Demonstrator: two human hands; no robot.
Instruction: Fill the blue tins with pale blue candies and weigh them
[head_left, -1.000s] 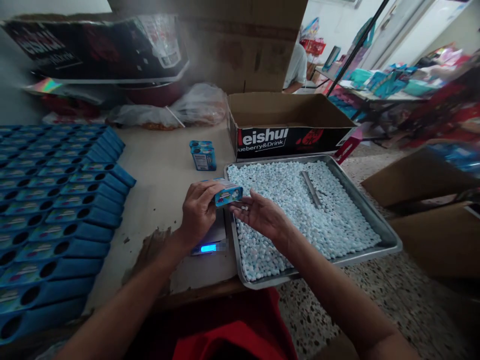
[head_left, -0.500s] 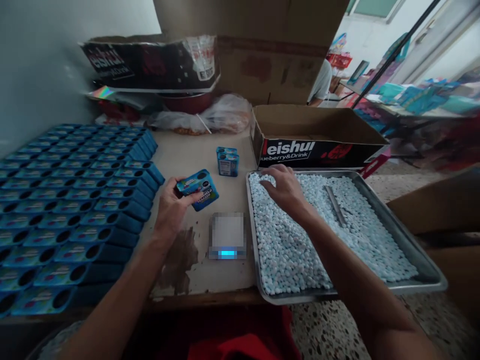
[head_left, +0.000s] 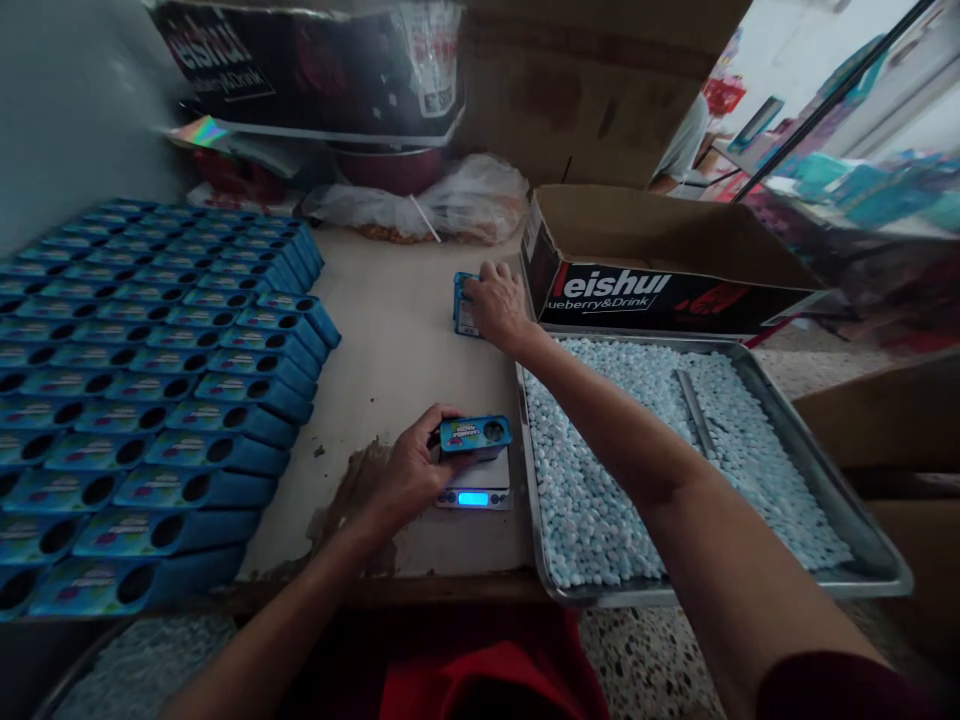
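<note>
1. The left hand (head_left: 409, 470) holds a small blue tin (head_left: 475, 435), fingers wrapped around it. The tin sits on a little scale (head_left: 475, 487) with a glowing blue screen.
2. The right hand (head_left: 495, 303) reaches far across the table (head_left: 390, 340). It rests on another blue tin (head_left: 463, 303) beside the cardboard box (head_left: 660, 270). It may be gripping it, but I cannot tell.
3. A metal tray (head_left: 832, 490) of pale blue candies (head_left: 600, 470) lies just right of the scale.
4. Rows of blue tins (head_left: 150, 380) fill the left side.
</note>
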